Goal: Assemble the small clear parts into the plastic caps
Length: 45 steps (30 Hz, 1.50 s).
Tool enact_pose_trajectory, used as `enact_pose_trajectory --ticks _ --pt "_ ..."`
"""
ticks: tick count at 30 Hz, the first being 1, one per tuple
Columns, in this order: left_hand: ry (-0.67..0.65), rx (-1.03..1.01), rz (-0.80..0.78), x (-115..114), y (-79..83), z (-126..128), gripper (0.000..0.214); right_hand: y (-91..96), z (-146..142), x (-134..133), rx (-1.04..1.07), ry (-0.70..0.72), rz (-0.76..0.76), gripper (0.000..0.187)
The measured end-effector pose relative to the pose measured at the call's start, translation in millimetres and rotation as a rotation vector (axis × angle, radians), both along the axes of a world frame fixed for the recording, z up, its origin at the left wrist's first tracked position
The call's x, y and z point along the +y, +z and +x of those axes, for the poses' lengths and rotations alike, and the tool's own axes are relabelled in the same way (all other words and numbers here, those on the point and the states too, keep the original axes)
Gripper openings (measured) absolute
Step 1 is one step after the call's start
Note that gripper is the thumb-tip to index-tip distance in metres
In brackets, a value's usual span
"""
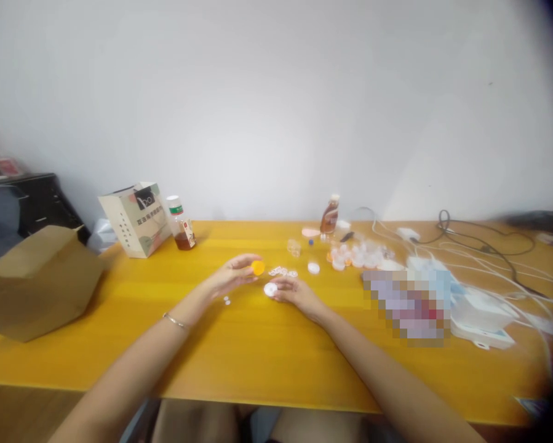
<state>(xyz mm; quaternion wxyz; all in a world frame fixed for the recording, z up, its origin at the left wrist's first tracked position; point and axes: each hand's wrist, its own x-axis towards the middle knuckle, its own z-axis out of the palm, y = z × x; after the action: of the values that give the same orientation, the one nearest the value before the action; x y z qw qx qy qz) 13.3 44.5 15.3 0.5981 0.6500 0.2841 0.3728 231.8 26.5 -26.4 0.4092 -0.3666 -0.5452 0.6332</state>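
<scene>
My left hand hovers over the yellow table and pinches a small orange cap at its fingertips. A thin bracelet sits on that wrist. My right hand rests on the table with its fingers closed on a small white round lid. Just beyond both hands lies a cluster of small white rings. Two tiny white pieces lie below my left hand.
A paper bag and a bottle of brown liquid stand at the back left; a cardboard box overhangs the left edge. Another brown bottle, several small clear containers, white devices and cables fill the right.
</scene>
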Motion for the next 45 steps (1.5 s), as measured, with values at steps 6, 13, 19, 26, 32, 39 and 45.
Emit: enact_pose_trajectory --ticks 6,13,19,26,32,39,45 --pt "0.075 0.073 0.071 -3 -23.4 2 0.035 0.1 0 1 -0.032 -0.031 0.03 0.036" --pt "0.187 0.238 0.421 -12 -26.9 21 0.034 -3.1 -2 5 -0.118 -0.093 0.125 0.032" --pt "0.211 0.415 0.684 -25 -25.8 31 0.034 -2.7 -2 4 -0.14 -0.093 0.2 0.033" --pt "0.234 0.516 0.825 -28 -29.9 33 0.035 -4.1 -2 3 -0.153 -0.096 0.214 0.031" --pt "0.262 0.544 0.859 -28 -34.4 35 0.035 -5.0 -1 3 -0.169 -0.083 0.239 0.03" --pt "0.284 0.592 0.828 -28 -32.6 35 0.036 0.2 -2 -1 -0.161 -0.082 0.213 0.033" --pt "0.306 0.558 0.794 -26 -36.0 35 0.033 2.2 -3 -5 -0.131 -0.081 0.181 0.035"
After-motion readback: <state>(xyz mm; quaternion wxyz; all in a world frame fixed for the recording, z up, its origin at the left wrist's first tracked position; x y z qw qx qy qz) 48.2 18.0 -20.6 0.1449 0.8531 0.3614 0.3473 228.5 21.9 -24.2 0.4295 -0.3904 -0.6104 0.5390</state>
